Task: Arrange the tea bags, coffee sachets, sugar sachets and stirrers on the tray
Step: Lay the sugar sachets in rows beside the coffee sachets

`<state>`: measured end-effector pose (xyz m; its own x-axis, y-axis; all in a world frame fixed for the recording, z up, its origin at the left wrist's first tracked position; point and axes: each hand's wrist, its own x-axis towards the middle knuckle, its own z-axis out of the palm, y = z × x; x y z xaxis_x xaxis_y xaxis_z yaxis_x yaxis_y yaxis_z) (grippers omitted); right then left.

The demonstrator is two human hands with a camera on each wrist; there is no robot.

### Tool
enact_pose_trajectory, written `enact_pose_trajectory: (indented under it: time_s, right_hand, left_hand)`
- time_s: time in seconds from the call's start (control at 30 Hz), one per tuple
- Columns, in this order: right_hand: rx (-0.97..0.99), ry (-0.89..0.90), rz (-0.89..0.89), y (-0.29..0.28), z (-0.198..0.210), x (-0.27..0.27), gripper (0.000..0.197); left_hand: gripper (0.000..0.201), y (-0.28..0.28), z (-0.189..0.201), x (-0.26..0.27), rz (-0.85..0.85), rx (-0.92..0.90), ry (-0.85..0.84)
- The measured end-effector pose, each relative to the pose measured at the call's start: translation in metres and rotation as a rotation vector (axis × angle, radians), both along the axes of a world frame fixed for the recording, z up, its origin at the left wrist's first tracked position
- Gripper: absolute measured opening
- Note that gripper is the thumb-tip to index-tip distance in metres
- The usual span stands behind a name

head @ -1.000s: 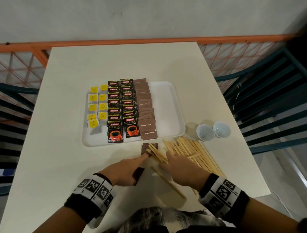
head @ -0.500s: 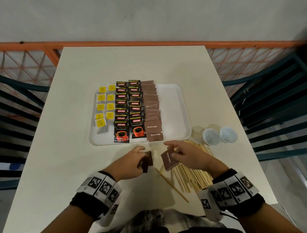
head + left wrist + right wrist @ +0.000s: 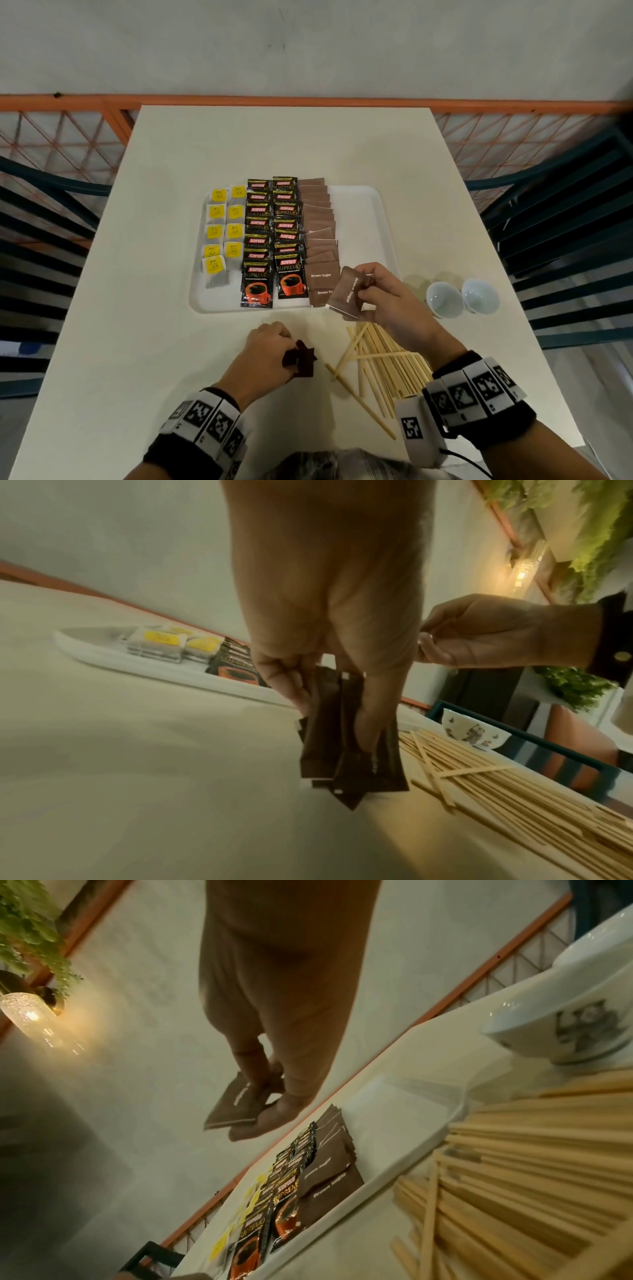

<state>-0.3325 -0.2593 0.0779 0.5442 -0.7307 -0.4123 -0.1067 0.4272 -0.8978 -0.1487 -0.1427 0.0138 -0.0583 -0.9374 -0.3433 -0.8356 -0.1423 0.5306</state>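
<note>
Right hand: fingers pinch one brown sugar sachet, held above the near right corner of the tray. Left hand: fingers grip several brown sugar sachets, their lower edges on the tabletop, beside the wooden stirrers.

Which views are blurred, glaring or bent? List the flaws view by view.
Head view: sharp, evenly lit, wide-angle bending at the table edges. Left wrist view: dim, yellowish, left hand and its brown sugar sachets soft, stirrers smeared. Right wrist view: wall lamp flares, right hand dark against the wall, near stirrers blurred.
</note>
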Motion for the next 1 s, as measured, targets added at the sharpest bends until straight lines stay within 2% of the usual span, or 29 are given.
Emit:
enact_pose_trajectory:
  time_s: [0.17,0.23,0.43,0.53,0.67,0.8,0.93,1.0]
  right_hand:
    - [0.187,-0.222,-0.092,-0.012,-0.006,0.006,0.025]
    - [0.237,-0.264,-0.112,-0.018,-0.009,0.009,0.025]
    - [0.24,-0.209,-0.206,-0.051,-0.017,0.015,0.021]
    - [0.126,-0.058,-0.193,-0.074,-0.022,0.019,0.023]
    - [-0.115,0.18,-0.095,-0.1,-0.027,0.029,0.027]
    - [-0.241,0.28,0.037,-0.112,-0.035,0.045,0.016]
    - [-0.372,0.369,0.131,-0.118,-0.047,0.059,0.02]
    - [-0.386,0.4,0.159,-0.12,-0.052,0.064,0.015]
  left_hand:
    - [0.015,0.002,0.008,0.01,0.215,-0.043,0.276]
    - [0.024,0.002,0.01,0.015,0.283,-0.058,0.315]
    - [0.022,-0.006,0.018,0.031,0.663,-0.052,0.686]
    - [0.023,-0.009,0.022,0.037,0.753,-0.057,0.814]
    - [0.024,-0.008,0.019,0.043,0.806,-0.033,0.863]
    - [0.024,-0.004,0.015,0.043,0.823,-0.031,0.859]
    - [0.024,-0.002,0.013,0.041,0.815,-0.02,0.828]
    - [0.023,-0.001,0.012,0.039,0.814,-0.01,0.822]
